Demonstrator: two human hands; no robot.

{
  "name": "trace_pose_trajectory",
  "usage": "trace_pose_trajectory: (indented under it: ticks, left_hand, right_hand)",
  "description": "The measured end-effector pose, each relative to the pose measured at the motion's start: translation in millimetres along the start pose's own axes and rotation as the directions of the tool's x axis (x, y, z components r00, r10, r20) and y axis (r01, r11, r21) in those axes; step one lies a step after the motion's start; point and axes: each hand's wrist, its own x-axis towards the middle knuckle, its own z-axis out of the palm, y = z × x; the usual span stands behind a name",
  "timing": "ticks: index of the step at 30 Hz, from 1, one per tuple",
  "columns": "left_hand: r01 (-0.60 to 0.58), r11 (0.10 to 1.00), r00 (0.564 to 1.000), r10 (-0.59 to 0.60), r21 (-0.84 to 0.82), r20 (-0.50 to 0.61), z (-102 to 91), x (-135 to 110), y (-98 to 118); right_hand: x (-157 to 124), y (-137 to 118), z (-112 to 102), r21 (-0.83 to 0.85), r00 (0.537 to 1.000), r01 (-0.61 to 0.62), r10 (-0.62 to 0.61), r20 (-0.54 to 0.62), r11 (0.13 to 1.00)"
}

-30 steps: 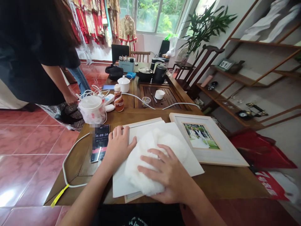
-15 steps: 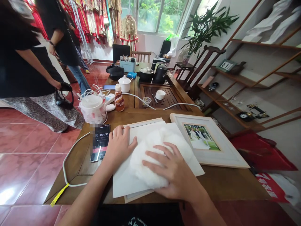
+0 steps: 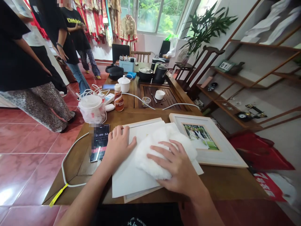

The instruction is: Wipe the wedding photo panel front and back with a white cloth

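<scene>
A fluffy wad of white cotton (image 3: 145, 153) lies on a sheet of white board (image 3: 124, 179). Over its right side my right hand (image 3: 175, 166) is curved, fingers spread into the fluff and thumb at the near edge. My left hand (image 3: 119, 141) rests on the board's left part, flat with fingers stretched and thumb out, holding nothing. A pale wooden frame (image 3: 131, 197) shows partly beneath the board. Close to my left hand lies a phone (image 3: 101, 144) running a timer. To the right, a framed photo (image 3: 202, 137) of two people lies face up, partly overlapped by the cotton.
Beyond my left hand stand a wrapped white tub (image 3: 91, 108), a brown-labelled bottle (image 3: 118, 99) and a lidded white cup (image 3: 124, 84). A white cable (image 3: 64, 166) loops along the table's left edge. Farther back is a tea tray (image 3: 164, 102). Several people stand at left.
My right hand has slid the cotton to the right across the board, and the wad now reaches the photo frame. My left hand has stayed put. People at left have shifted.
</scene>
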Motion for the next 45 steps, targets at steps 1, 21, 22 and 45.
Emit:
trace_pose_trajectory:
  ticks: [1, 21, 22, 45]
  left_hand:
    - [-0.003, 1.000, 1.000, 0.003, 0.001, -0.004, -0.4, 1, 0]
    - [-0.020, 1.000, 1.000, 0.020, -0.023, 0.005, 4.6, -4, -5]
    - [-0.019, 1.000, 1.000, 0.019, -0.024, 0.002, 4.8, -4, -6]
    - [-0.018, 0.999, 1.000, 0.017, -0.049, -0.013, 3.4, 0, -10]
  right_hand:
    - [1, -6, 1, 0.002, 0.999, 0.042, -0.042, 0.012, 0.999]
    - [11, 43, 13, -0.202, 0.957, -0.282, 0.260, -0.133, 0.938]
    - [15, 45, 15, -0.214, 0.952, -0.297, 0.273, -0.137, 0.931]
    - [-24, 39, 7, -0.280, 0.956, -0.292, 0.267, -0.126, 0.915]
